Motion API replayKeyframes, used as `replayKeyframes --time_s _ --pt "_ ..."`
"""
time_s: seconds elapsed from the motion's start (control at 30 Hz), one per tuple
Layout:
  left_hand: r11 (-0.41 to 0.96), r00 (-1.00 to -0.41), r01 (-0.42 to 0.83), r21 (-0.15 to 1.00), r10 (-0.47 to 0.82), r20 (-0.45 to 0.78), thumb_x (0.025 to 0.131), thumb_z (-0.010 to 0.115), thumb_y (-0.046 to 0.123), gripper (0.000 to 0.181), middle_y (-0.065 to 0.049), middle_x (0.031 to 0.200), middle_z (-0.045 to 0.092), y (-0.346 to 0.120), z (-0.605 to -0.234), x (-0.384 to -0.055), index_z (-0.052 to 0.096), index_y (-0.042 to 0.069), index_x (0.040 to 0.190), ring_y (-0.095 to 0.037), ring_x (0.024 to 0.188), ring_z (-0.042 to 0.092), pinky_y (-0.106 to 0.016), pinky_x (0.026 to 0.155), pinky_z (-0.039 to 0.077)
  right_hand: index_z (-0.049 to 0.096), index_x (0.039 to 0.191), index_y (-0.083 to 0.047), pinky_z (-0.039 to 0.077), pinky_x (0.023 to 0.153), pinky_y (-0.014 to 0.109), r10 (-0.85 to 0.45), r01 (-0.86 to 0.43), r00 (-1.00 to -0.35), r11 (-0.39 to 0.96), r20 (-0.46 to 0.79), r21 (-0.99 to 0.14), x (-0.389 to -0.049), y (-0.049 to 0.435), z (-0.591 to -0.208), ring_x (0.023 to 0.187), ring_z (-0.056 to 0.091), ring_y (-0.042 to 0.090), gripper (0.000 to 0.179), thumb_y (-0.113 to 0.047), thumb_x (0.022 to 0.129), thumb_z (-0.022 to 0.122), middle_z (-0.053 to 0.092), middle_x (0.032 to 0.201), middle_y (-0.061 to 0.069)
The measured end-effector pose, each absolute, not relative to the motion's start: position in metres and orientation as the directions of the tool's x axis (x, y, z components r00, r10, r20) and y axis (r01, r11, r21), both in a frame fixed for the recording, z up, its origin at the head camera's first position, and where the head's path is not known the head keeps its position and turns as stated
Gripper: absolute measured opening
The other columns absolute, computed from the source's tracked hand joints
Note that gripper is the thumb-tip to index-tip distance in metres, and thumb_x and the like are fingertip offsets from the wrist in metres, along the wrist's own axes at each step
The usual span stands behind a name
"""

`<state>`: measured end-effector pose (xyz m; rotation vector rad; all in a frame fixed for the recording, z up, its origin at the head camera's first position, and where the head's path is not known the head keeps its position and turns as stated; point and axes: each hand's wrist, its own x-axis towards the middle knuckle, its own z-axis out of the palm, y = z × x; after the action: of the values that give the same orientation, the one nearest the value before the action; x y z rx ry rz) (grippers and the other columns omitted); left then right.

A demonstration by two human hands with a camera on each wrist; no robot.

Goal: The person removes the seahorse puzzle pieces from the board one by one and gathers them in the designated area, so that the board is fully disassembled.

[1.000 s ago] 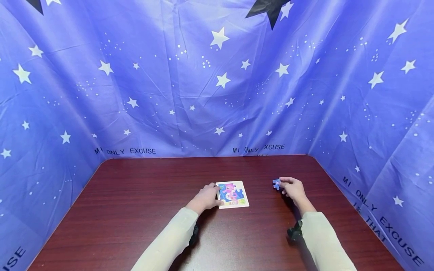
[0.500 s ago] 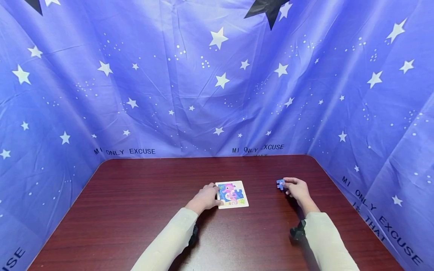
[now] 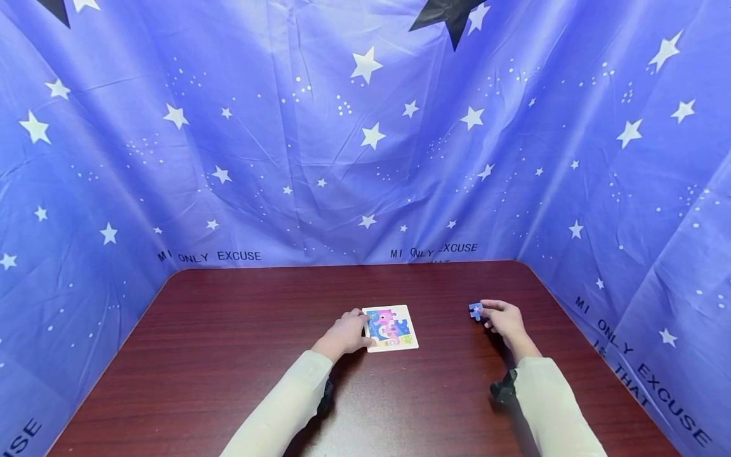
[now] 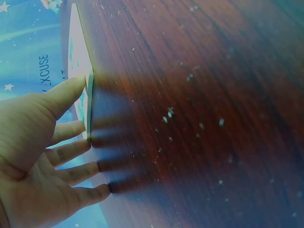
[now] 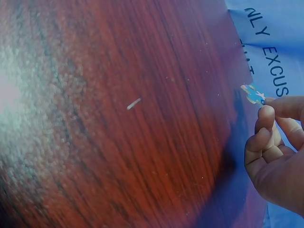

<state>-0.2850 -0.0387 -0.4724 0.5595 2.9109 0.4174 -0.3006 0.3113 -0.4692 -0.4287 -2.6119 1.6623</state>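
My left hand (image 3: pixel 345 333) rests at the left side of a square puzzle board (image 3: pixel 415 343) with a pale border, its thumb and fingertips touching the edge. A pink seahorse on blue shows on the board, and a pale unfilled area lies at its upper right. In the left wrist view the fingers (image 4: pixel 71 156) are spread and fairly straight, while the thumb lies against the board's near corner. To the right, my right hand (image 3: pixel 507 324) pinches a blue puzzle piece (image 3: pixel 475 311) with a pale star between thumb and index finger, above the table.
The dark red wooden table (image 3: pixel 228 343) carries the board. Blue star-printed cloth (image 3: pixel 320 158) hangs behind it and along both sides. A small pale fleck (image 5: pixel 134 103) lies on the tabletop in the right wrist view.
My right hand has moved a little to the right, away from the board, with the puzzle piece in its pinch. The left hand and the board have stayed in place.
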Motion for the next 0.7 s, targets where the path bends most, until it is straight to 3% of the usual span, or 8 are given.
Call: replayKeyframes --time_s 0.7 --pt "0.892 -0.921 0.334 0.305 0.378 -0.097 0.082 0.069 0.036 0.06 -0.014 0.13 0.049 -0.0395 -0.4677 -0.2818 0.053 0.004 0.131 -0.031 0.119 0.048 -0.045 0.097 0.043 0.052 0.126 0.009 0.04 0.047 0.022 0.236 0.248 -0.958 0.399 -0.162 -0.883 -0.3045 0.3171 -0.4772 0.051 0.052 0.007 0.039 -0.008 0.091 0.053 0.059 0.067 -0.005"
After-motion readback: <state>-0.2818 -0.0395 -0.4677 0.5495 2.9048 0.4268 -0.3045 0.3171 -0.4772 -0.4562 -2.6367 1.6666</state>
